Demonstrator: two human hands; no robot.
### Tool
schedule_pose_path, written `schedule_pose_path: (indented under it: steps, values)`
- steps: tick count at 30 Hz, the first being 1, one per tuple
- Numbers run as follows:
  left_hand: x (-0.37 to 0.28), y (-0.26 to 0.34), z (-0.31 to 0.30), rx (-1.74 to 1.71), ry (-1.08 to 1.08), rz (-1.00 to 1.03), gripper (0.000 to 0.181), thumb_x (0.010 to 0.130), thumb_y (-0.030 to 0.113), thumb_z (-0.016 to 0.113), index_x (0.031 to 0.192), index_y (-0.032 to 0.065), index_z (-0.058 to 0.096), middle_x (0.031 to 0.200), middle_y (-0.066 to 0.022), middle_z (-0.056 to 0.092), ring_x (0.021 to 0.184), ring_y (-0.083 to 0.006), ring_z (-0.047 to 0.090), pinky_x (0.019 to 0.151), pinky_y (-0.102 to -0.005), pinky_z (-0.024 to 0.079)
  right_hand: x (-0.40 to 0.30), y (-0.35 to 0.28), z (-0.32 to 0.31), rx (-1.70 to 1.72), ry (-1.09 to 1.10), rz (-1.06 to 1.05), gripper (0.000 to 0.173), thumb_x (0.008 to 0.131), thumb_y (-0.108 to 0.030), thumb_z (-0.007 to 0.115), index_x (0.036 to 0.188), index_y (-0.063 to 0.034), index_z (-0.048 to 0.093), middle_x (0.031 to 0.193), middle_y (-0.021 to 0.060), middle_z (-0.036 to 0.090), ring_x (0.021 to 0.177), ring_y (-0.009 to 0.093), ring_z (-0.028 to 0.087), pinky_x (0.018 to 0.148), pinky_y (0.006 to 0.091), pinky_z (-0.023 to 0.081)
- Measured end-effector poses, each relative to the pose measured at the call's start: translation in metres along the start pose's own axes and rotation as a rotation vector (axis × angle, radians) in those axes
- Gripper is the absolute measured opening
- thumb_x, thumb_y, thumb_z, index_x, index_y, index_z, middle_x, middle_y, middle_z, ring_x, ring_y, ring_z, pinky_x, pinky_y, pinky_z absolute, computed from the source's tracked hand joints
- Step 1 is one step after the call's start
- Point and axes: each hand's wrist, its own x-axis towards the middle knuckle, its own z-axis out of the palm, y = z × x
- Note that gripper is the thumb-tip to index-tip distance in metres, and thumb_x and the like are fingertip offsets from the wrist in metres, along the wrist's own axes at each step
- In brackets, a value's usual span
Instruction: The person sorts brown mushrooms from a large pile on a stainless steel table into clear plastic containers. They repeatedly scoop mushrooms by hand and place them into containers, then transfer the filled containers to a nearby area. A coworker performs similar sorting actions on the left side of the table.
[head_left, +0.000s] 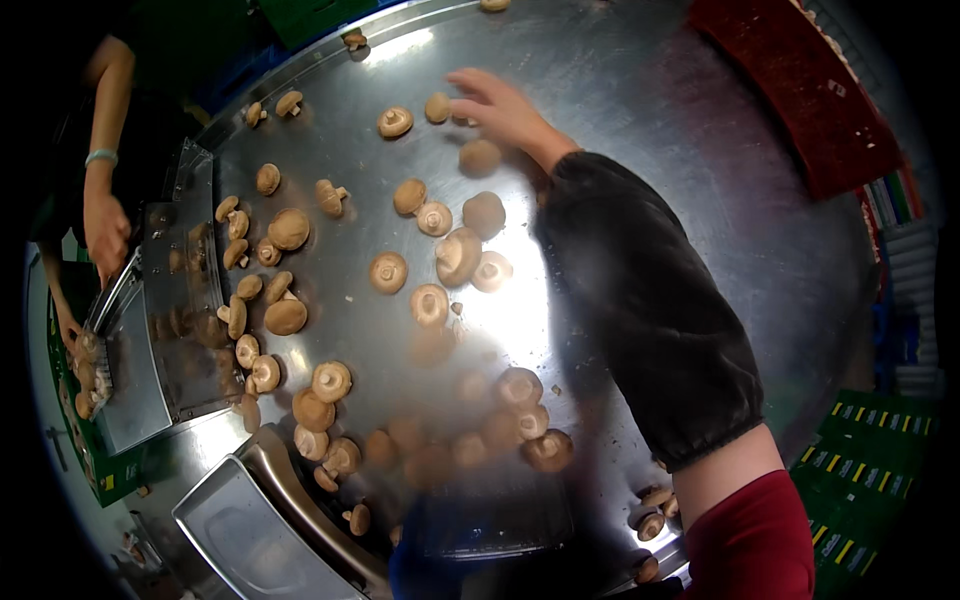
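My right hand (501, 111), in a black sleeve cover (645, 300), reaches across a stainless steel table (630, 97). Its fingers are spread and slightly blurred. The fingertips meet or overlap a small brown mushroom (437, 107); part of another shows under the palm. Just below the hand lies a rounder mushroom cap (480, 157), and to its left a mushroom with its stem up (395, 121). Many more brown mushrooms lie scattered and clustered, some stem up (430, 304). My left hand is out of view. A clear plastic tray (495, 525) lies before me, partly lost in haze.
A steel scale pan (255, 532) sits at lower left. Beyond a clear-sided metal box (187, 315), another person's hand (105, 232) works beside a clear pack of mushrooms (91, 375). A dark red panel (802, 90) lies at upper right; green crates (862, 480) stand lower right.
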Motion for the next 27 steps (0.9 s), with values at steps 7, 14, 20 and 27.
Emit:
schedule_pose_path:
  steps: [7, 14, 20, 27]
  values:
    - [-0.004, -0.004, -0.013, -0.562, -0.033, -0.075, 0.062, 0.099, 0.022, 0.043, 0.154, 0.0074, 0.019, 0.153, -0.0196, 0.031, 0.134, -0.0370, 0.042, 0.104, -0.0542, 0.044, -0.023, -0.060, 0.108, 0.471, -0.801, 0.154, 0.036, 0.082, -0.022, 0.072, 0.115, -0.0076, 0.071, 0.117, 0.0046, 0.068, 0.108, 0.013, 0.060, 0.093, 0.0261, 0.047]
    - [0.001, -0.020, -0.020, 0.624, -0.069, 0.109, 0.056, 0.095, 0.033, 0.041, 0.142, 0.0037, 0.039, 0.146, -0.0257, 0.037, 0.127, -0.0519, 0.042, 0.097, -0.0655, 0.041, -0.183, -0.125, 0.129, 0.838, -1.096, 0.309, 0.043, 0.086, -0.027, 0.069, 0.125, -0.0119, 0.065, 0.130, 0.0080, 0.062, 0.123, 0.021, 0.055, 0.104, 0.0315, 0.041]
    - [-0.023, -0.072, -0.051, 0.774, -0.045, 0.349, 0.042, 0.090, 0.012, 0.061, 0.129, 0.0023, 0.050, 0.114, -0.0137, 0.061, 0.102, -0.0267, 0.062, 0.081, -0.0372, 0.054, -0.288, -0.208, 0.127, 0.539, -0.824, -0.157, 0.040, 0.078, -0.024, 0.074, 0.116, -0.0170, 0.068, 0.133, 0.0148, 0.055, 0.120, 0.031, 0.056, 0.095, 0.0408, 0.047]
    - [-0.025, -0.089, -0.061, 0.679, -0.130, 0.532, 0.033, 0.093, 0.019, 0.061, 0.121, 0.0035, 0.054, 0.114, -0.0110, 0.060, 0.101, -0.0250, 0.061, 0.083, -0.0360, 0.052, -0.384, -0.272, 0.119, -0.024, -0.677, -0.308, 0.033, 0.083, -0.012, 0.065, 0.117, -0.0128, 0.062, 0.125, 0.0129, 0.056, 0.107, 0.033, 0.059, 0.084, 0.0394, 0.050]
